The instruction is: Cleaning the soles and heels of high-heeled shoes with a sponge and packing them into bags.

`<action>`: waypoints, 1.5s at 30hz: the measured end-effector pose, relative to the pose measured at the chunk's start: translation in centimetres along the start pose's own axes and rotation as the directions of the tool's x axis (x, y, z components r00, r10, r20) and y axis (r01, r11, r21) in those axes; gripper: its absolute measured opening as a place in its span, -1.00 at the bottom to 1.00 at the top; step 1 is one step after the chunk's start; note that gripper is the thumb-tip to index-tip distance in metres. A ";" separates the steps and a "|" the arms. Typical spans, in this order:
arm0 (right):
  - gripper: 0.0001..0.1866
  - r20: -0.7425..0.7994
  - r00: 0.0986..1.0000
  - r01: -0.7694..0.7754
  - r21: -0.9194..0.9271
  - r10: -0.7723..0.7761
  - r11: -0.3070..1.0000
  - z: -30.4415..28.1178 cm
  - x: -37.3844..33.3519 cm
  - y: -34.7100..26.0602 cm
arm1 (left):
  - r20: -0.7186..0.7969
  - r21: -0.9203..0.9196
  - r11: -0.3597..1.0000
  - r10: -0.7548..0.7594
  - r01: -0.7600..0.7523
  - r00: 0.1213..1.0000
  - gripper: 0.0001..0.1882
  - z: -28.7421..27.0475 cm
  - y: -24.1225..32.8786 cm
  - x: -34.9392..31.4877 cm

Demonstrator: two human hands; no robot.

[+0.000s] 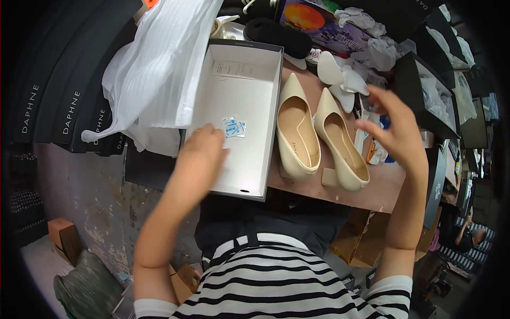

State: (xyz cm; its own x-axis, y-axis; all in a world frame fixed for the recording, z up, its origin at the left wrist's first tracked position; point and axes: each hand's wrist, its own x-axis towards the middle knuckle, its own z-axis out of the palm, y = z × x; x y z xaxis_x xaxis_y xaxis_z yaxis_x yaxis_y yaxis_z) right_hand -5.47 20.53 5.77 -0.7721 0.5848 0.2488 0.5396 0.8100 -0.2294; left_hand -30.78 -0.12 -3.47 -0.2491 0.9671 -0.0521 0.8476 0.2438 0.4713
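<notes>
A white-lined shoe box (249, 165) lies open on the table, with small blue-and-white packets (234, 127) on its bottom. My left hand (204, 146) is over the box's left side, close to the packets; its fingers are smeared by motion. White tissue paper (159, 58) spills over the box's left edge. Right of the box, a pair of cream pointed heels, the left shoe (298, 135) and the right shoe (342, 146), rest with toes pointing away. My right hand (396, 122) has thumb and forefinger spread. Its fingertip is near white petal-shaped pieces (342, 80); whether it touches them I cannot tell.
Black shoe boxes (69, 80) are stacked at the left. A black case (276, 40) and crumpled clear plastic (380, 50) are at the back. Another open black box (430, 95) with wrapping inside stands at the right. Cardboard boxes (356, 242) sit below the table.
</notes>
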 end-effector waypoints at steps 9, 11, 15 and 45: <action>-0.65 -0.043 0.891 -0.403 0.384 0.453 0.830 0.2 -10.8 -1.1 | 0.420 0.380 0.924 -0.219 0.048 0.881 -0.91 2.7 -3.0 3.4; -0.69 -0.124 0.805 -0.469 0.466 0.580 0.751 0.2 -13.1 -1.8 | 0.424 0.368 0.930 -0.181 0.014 0.888 -0.94 2.7 -3.3 2.9; -0.77 -0.331 0.717 -0.398 0.529 0.614 0.750 1.6 -14.7 -5.3 | 0.325 0.209 0.978 -0.059 -0.011 0.944 -0.96 2.7 -3.8 1.9; -0.38 -0.254 0.965 0.190 0.523 -0.061 0.831 0.8 -14.6 -17.0 | 0.104 -0.949 -0.292 0.070 0.120 0.992 -0.25 1.6 10.7 -4.8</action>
State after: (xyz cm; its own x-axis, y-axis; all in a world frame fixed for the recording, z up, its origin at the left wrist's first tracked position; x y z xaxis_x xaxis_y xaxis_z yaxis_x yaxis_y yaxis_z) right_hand -3.68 -1.81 5.28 -0.6933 0.5257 0.4929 0.1255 0.7616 -0.6358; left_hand -19.76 -2.09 0.40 -0.1393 0.9841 -0.1101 -0.7218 -0.0248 0.6916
